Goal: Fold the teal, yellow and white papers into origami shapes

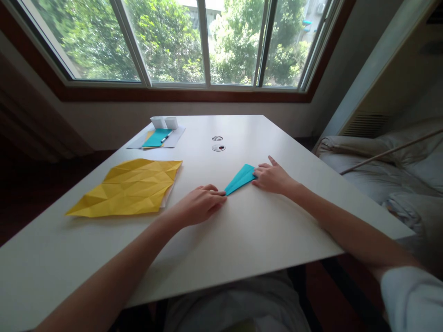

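The left hand (199,204) is lying palm down, fingers loosely curled, its fingertips pinning the narrow tip of a folded turquoise paper (240,178) to the white table (242,230). The right hand (273,178) is lying flat with fingers extended, pressing on the paper's wide end, so the paper is stretching between both hands. Left of the left hand, a creased yellow sheet (128,186) is lying flat. Farther beyond it, a small stack of papers with a pen (157,137) is sitting near two white boxes (164,122).
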The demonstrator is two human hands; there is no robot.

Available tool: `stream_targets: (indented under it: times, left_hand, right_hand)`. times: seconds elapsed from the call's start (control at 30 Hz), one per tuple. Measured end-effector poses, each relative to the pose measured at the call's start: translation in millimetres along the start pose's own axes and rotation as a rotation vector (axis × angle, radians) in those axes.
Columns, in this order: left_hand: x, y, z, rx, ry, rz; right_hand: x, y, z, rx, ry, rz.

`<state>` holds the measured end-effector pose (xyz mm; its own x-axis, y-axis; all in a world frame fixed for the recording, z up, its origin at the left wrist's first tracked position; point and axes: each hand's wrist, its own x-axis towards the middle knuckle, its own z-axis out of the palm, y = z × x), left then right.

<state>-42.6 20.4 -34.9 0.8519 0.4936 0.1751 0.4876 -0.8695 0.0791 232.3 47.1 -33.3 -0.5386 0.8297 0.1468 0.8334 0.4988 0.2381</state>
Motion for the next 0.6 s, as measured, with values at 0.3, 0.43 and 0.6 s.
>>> stream_targets:
  times: [0.3, 0.43, 0.6]
  left_hand:
    - [-2.6, -3.8, -4.9, -0.067, -0.069, -0.018]
    - [-7.8, -2.8, -12.3, -0.077, -0.11, -0.105]
    - [-11.4, -0.7, -18.1, -0.079, -0.165, -0.16]
  right_hand:
    - [1.6, -34.7, 7.4, 0.325, 0.133, -0.416]
    - [2.4, -31.1, 7.3, 0.359, 0.091, -0.369]
    - [2.5, -29.7, 6.8, 0.374, 0.075, -0.37]
